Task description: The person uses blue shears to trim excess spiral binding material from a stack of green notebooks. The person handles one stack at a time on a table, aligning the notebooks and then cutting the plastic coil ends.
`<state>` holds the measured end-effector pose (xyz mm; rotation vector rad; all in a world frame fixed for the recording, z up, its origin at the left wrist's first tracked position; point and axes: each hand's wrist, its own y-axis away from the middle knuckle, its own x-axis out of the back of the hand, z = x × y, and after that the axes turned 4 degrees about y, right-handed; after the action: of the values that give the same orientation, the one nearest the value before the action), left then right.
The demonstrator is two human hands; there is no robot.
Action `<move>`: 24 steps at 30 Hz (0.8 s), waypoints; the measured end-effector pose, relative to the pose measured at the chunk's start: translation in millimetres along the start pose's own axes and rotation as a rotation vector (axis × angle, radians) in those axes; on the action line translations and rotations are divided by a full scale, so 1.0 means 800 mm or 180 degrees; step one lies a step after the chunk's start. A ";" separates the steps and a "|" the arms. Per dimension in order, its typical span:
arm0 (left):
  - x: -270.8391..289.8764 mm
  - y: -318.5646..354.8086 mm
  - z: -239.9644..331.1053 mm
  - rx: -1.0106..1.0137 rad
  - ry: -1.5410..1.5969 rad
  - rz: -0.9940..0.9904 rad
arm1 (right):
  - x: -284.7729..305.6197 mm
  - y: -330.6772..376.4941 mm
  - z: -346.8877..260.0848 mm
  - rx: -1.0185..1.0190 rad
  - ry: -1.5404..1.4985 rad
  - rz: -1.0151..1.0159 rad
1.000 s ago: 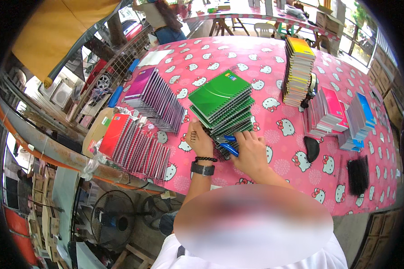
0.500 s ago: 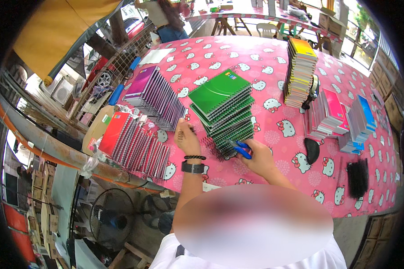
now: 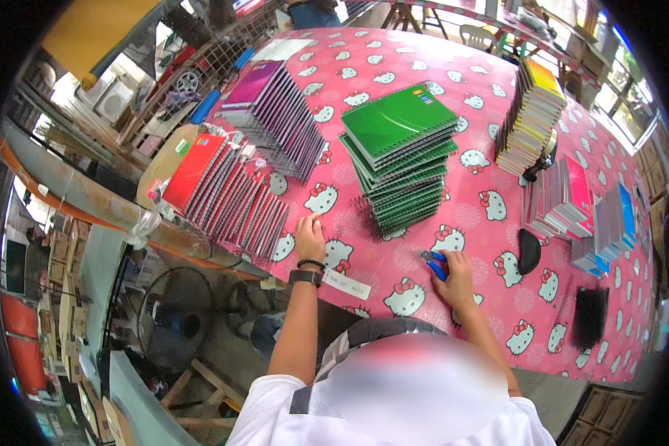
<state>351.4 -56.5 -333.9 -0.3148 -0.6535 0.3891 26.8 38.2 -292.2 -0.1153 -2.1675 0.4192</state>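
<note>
One stack of green notebooks (image 3: 401,149) now stands untouched — the right grip (image 3: 459,276) and left grip (image 3: 308,238) have both drawn back from it this last half second, so handling of it looks paused. It sits, unevenly piled, beyond and between them. The right grip is closed around blue-handled pliers (image 3: 437,270); whether the left is open or closed, I can't tell. Red notebooks (image 3: 227,197) and, farther off, purple ones (image 3: 275,123) crowd the left grip's outer side — a white slip (image 3: 347,284) lies by its wrist. Black coils (image 3: 590,318) lie well right of the right grip.
</note>
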 end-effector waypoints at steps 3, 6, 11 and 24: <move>0.000 0.013 -0.002 0.0228 0.0440 -0.0184 | -0.004 0.003 0.000 0.0036 0.0000 0.0212; -0.033 0.024 0.022 -0.0630 -0.0129 -0.0223 | -0.008 0.000 -0.002 0.0082 -0.0002 0.0266; -0.075 0.022 0.066 -0.0756 -0.1458 -0.1271 | -0.007 -0.001 0.002 0.0093 0.0113 0.0251; 0.098 0.049 -0.012 0.0409 -0.0260 0.0134 | -0.021 -0.002 0.006 0.0123 0.0042 0.0122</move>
<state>404.4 11.2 -315.8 -0.1914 -0.6991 0.4840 33.0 31.6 -307.3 -0.1380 -2.1460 0.4808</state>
